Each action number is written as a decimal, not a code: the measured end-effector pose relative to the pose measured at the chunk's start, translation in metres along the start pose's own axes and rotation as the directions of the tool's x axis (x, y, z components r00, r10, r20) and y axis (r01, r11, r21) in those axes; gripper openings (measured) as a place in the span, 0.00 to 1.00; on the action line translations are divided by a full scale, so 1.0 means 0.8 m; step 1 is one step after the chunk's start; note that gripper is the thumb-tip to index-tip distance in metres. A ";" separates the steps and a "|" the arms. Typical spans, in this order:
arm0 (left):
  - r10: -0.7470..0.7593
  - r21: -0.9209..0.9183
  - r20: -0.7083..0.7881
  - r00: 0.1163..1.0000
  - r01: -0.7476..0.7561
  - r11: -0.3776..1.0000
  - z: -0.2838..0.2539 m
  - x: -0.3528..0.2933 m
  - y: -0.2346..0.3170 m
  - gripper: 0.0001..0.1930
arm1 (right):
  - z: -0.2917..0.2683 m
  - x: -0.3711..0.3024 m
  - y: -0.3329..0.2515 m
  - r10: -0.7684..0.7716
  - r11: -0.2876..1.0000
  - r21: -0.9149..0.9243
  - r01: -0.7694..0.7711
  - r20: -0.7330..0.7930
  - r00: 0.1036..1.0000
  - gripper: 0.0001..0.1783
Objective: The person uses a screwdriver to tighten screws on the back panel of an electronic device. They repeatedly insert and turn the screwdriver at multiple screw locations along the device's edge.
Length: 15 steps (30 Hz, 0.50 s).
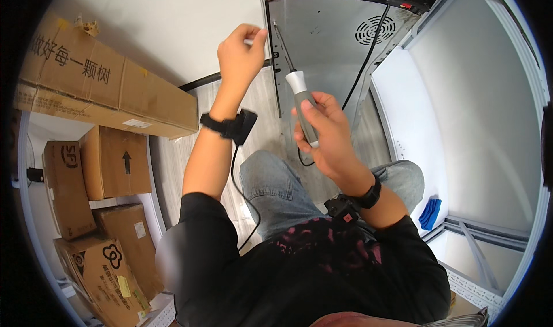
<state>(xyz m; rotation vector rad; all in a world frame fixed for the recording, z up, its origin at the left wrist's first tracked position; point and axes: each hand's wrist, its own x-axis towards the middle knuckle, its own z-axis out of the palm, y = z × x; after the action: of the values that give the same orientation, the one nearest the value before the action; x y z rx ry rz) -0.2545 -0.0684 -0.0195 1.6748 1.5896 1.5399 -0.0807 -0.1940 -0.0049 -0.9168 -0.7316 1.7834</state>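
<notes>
A screwdriver [299,91] with a grey and white handle is wrapped in the fingers of my right hand [328,131]. Its long thin shaft points up and away, and the tip is at or close to the upper left edge of a grey metal panel [322,44]; whether it touches cannot be made out. Just left of that edge, my left hand [242,53] is raised with thumb and fingers pinched together. Something small and pale shows at the fingertips, too small to name. The panel has a round slotted vent [375,31] at its upper right.
A black cable [366,62] runs down across the panel. Cardboard boxes [109,85] stand along the left, several of them on a shelf. A white cabinet wall [478,114] rises at right, with a blue cloth [430,213] near its bottom. Another thin cable hangs from my left wrist strap [230,126].
</notes>
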 end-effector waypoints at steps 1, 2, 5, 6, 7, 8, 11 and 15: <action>-0.145 -0.178 0.094 0.985 0.159 0.971 -0.006 -0.010 0.005 0.15 | 0.001 0.000 -0.001 -0.030 0.999 -0.034 0.029 -0.018 0.999 0.24; -0.219 -0.263 0.288 0.932 0.297 0.918 -0.010 -0.020 0.014 0.16 | 0.001 -0.001 -0.001 -0.060 0.996 -0.069 0.058 -0.037 0.998 0.26; -0.243 -0.376 0.664 0.707 0.597 0.709 -0.012 -0.045 0.035 0.17 | -0.005 -0.005 0.004 -0.193 0.948 -0.255 0.190 0.015 0.981 0.31; -0.214 -0.418 0.680 0.701 0.611 0.673 -0.005 -0.050 0.041 0.17 | -0.007 -0.005 0.008 -0.247 0.911 -0.332 0.246 0.037 0.968 0.31; -0.184 -0.457 0.695 0.695 0.624 0.634 -0.002 -0.052 0.043 0.17 | -0.008 -0.004 0.014 -0.299 0.864 -0.405 0.299 0.064 0.952 0.32; -0.178 -0.463 0.702 0.690 0.632 0.622 -0.002 -0.051 0.041 0.16 | -0.009 -0.003 0.019 -0.348 0.808 -0.474 0.350 0.095 0.933 0.32; -0.148 -0.490 0.721 0.677 0.648 0.583 -0.001 -0.046 0.038 0.15 | -0.005 -0.001 0.021 -0.642 0.449 -0.612 0.652 0.286 0.711 0.33; -0.135 -0.512 0.729 0.672 0.665 0.544 -0.006 -0.042 0.036 0.15 | -0.015 -0.021 0.001 -0.588 -0.203 -0.669 0.715 0.667 0.457 0.25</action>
<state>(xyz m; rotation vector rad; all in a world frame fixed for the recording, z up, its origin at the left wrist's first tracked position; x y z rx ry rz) -0.2375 -0.1084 -0.0089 0.9960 0.7168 0.9785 -0.0666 -0.2088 -0.0076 -0.7901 -2.0595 0.1431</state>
